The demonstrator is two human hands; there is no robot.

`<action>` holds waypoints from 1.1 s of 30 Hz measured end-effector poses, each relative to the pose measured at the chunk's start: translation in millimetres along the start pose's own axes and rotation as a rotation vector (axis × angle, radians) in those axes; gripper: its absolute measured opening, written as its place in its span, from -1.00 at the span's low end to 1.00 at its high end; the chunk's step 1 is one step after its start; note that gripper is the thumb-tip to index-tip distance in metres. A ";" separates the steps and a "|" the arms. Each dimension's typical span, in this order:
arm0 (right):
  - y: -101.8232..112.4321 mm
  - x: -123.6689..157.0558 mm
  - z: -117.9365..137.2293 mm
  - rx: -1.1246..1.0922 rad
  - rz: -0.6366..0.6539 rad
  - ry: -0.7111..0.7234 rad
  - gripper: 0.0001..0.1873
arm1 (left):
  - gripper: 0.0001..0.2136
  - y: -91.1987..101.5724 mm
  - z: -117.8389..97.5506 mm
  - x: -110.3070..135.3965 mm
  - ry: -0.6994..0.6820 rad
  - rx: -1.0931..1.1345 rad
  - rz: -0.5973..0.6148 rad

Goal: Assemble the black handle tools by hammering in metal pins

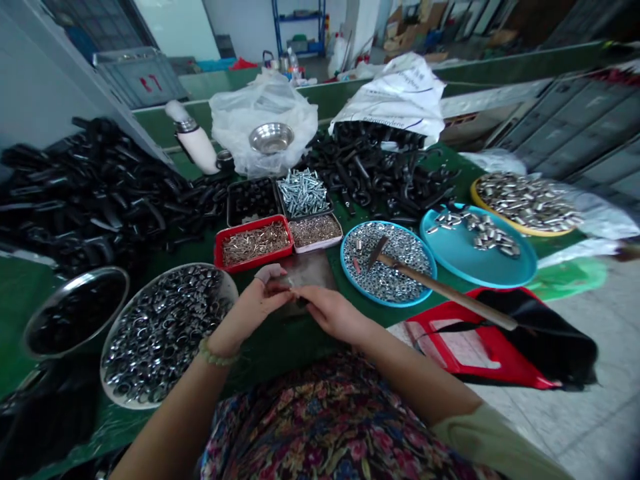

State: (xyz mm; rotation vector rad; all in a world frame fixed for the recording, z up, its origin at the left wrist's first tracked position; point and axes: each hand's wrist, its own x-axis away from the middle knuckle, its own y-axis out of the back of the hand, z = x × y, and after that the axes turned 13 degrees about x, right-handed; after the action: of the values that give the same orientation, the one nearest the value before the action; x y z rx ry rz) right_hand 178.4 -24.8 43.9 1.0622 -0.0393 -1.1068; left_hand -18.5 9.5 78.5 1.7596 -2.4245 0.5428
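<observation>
Pale-green beaded bracelet (219, 355), worn on the wrist of the left hand (255, 303); one finger of that hand bears a whitish covering. Right hand (333, 312): bare, thumb and fingers drawn together on a small dark piece (301, 302), largely hidden. Fingertips of both hands meet there; whether the left hand also grips cannot be told. Location of piece: at the near part of a flat grey metal plate (320, 267), on the green surface (270, 353).

Just beyond the plate: red rectangular tray (219, 252) of thin metal pins; white rectangular tray (320, 245) of tiny metal parts, adjoining. Behind these: black rectangular tray (229, 207) of dark pieces; silvery screws (303, 192), heaped.

Right: light-blue round tray (390, 303) of small shiny parts, with a wooden-handled hammer (440, 289) laid across its rim; larger blue round tray (457, 250), partly filled with metal cylinders; yellow-rimmed round tray (543, 233), full of similar cylinders.

Left: pale oval basin (127, 403) of shiny rings; round metal bowl (125, 287) of dark parts.

Farther back: black curved parts (360, 170), piled before a white printed sack (395, 93); white vacuum flask (199, 148), tilted.
</observation>
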 end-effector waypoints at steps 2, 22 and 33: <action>16.5 8.5 -10.9 0.039 -0.068 -0.055 -0.47 | -0.53 -17.7 -7.0 -24.4 -0.011 0.034 0.047; 89.8 90.5 -89.7 0.066 -0.494 -0.518 -0.67 | -0.73 -142.6 -30.0 -288.3 -0.475 -1.379 0.337; 94.1 88.7 -87.9 -0.022 -0.482 -0.576 -0.70 | -0.82 -148.9 -24.2 -279.7 -0.441 -1.008 0.359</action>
State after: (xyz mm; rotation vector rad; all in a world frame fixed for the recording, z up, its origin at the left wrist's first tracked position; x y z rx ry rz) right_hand 333.4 -27.5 23.0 0.7159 -0.2382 -1.8228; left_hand 209.7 229.5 55.8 1.0586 -2.5101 -1.0001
